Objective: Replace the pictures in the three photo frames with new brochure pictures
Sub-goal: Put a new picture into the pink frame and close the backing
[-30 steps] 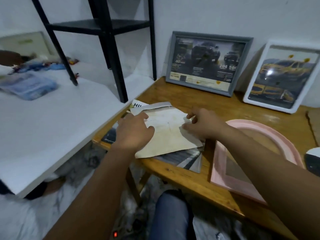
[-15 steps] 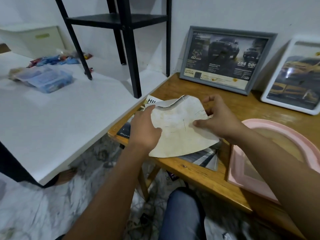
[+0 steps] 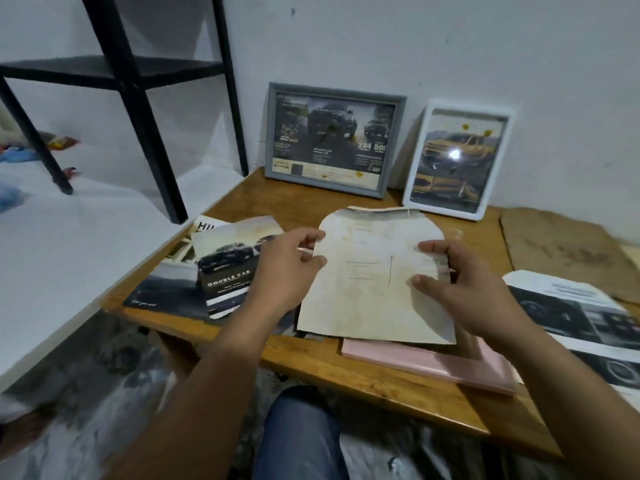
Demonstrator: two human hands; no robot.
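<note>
1. Yellowed, stained sheet of paper (image 3: 374, 275) pinched at its left edge by left hand (image 3: 287, 268), thumb and fingers closed on it.
2. Same sheet grasped on its right side by right hand (image 3: 460, 289), thumb on top, fingers spread along the edge.
3. Held just above pink frame (image 3: 433, 365), which lay flat near the front edge of wooden table (image 3: 363, 379); arched top of sheet pointed toward the wall.
4. Left of the hands: loose brochure pages (image 3: 221, 268) fanned on the table, one marked "DOUBLE CAB".
5. Right of the hands: black-and-white printed sheet (image 3: 581, 313), flat.
6. Against the wall: grey frame (image 3: 332, 140) with a dark car picture, leaned upright; just beside it, white frame (image 3: 457, 161) with a yellow car picture.
</note>
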